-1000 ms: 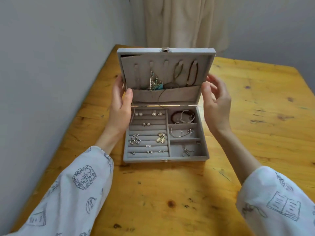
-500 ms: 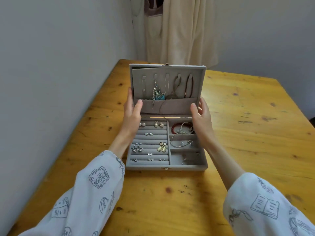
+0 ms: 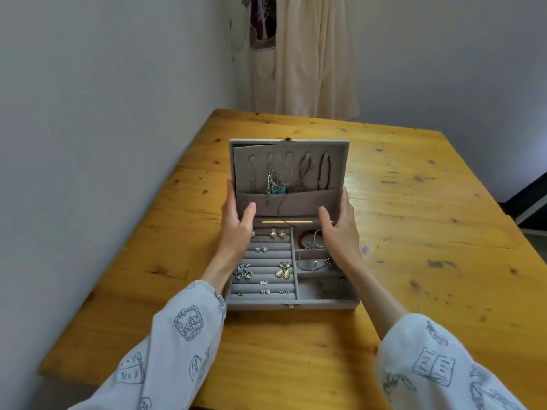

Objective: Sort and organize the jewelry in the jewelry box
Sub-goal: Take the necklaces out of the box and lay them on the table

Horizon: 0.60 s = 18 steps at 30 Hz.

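A grey jewelry box (image 3: 293,304) stands open on the wooden table (image 3: 414,261). Its raised lid (image 3: 337,149) carries hanging necklaces (image 3: 276,183) above a pocket. My left hand (image 3: 236,220) grips the lid's left edge, thumb in front. My right hand (image 3: 340,226) grips the lid's right edge, thumb on the inner face. Earrings (image 3: 284,269) sit in the ring rolls on the left. Bracelets (image 3: 310,247) lie in the right compartments, partly hidden by my right wrist.
A pale wall (image 3: 103,143) runs along the table's left side. A cream curtain (image 3: 310,54) hangs behind the far edge. Bare tabletop spreads to the right and in front of the box.
The view has pulled back and up. My right hand has closed in from beside the lid onto its right edge. My left hand stays on the left edge.
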{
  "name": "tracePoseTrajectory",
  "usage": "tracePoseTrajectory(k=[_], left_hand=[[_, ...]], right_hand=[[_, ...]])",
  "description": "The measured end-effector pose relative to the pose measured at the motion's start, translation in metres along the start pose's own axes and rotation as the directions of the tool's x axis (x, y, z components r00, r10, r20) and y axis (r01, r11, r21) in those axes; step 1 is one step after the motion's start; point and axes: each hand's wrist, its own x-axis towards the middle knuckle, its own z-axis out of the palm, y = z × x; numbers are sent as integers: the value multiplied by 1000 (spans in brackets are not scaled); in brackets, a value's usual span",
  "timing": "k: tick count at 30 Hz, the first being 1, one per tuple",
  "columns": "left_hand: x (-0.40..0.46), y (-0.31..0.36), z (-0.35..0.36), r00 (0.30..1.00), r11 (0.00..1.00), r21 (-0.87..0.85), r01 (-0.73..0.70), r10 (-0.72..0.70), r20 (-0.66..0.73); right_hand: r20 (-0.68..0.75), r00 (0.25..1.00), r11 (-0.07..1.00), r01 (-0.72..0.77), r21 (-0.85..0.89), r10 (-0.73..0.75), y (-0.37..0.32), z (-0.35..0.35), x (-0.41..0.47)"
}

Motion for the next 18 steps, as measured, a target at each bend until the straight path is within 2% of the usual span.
tracePoseTrajectory(k=[8, 18], left_hand=[[-5, -1, 1, 999, 997, 78, 8, -5, -41], [2, -5, 0, 999, 997, 79, -24, 27, -35]], right_hand=[[-18, 1000, 992, 20, -126, -22, -3, 2, -6], [1, 1000, 993, 12, -115, -12, -3, 5, -2]])
